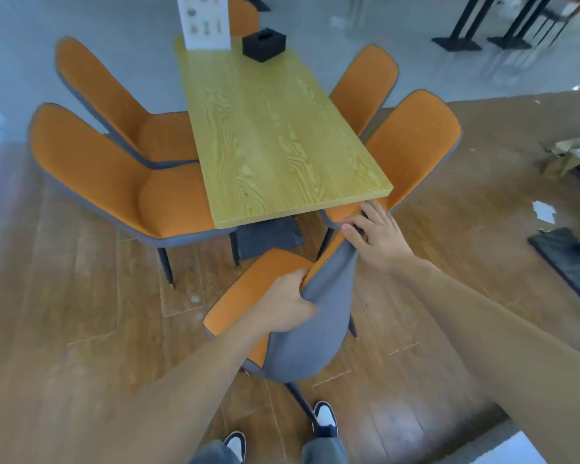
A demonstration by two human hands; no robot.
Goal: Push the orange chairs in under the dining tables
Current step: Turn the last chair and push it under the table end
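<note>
You stand at the near short end of the wooden dining table (pixel 275 135), holding an orange chair (pixel 295 316) by the top edge of its grey-backed backrest. Your left hand (pixel 287 304) grips the left part of that rim, fingers curled over onto the orange front side. Your right hand (pixel 377 237) grips the far, upper part of the same rim, thumb and fingers wrapped round it, just beside the table's near right corner. This chair sits out from the table, turned at an angle, its seat not under the top, and its backrest edge reaches close to the near corner.

Along the table's left side, two more orange chairs stand side by side, the near left chair (pixel 121 175) and the far left chair (pixel 114 95), both with seats partly tucked under the tabletop edge. On the table's right side, the near right chair (pixel 412 145) and the far right chair (pixel 365 85) sit close in against the top. At the table's far end stand a black tissue box (pixel 263 44) and an upright menu card (pixel 205 23). Your shoes (pixel 325 418) show on the wooden floor (pixel 81 329) below the held chair.
</note>
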